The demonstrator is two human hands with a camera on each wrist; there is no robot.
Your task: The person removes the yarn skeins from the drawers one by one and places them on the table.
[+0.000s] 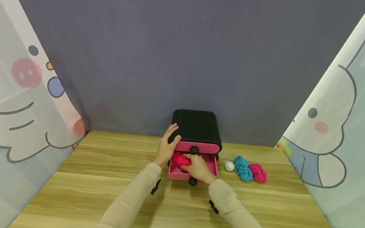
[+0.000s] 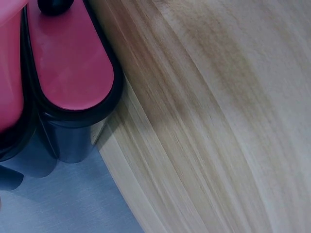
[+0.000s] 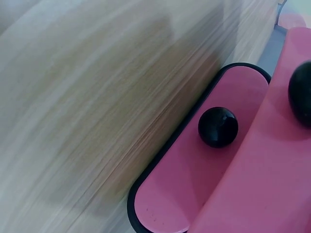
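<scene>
A small black cabinet (image 1: 196,126) with pink drawers stands at the back of the table. One pink drawer (image 1: 177,176) below the top one is pulled out, and a red yarn ball (image 1: 180,160) lies at its left side. Reaching into this drawer, my right hand (image 1: 199,169) pinches the yarn ball between thumb and fingers. My left hand (image 1: 166,147) rests against the cabinet's front left corner, fingers extended along its side and top. In the right wrist view, a closed lower drawer (image 3: 170,194) with a black knob (image 3: 218,127) shows beneath the pulled-out one. Neither wrist view shows the yarn ball.
Right of the cabinet lie a small white ball (image 1: 229,166), a blue yarn bundle (image 1: 243,169) and a magenta yarn bundle (image 1: 257,172). A grey backdrop (image 1: 135,59) rises behind the wooden table (image 1: 105,179), with cartoon-printed curtains (image 1: 326,105) at both sides.
</scene>
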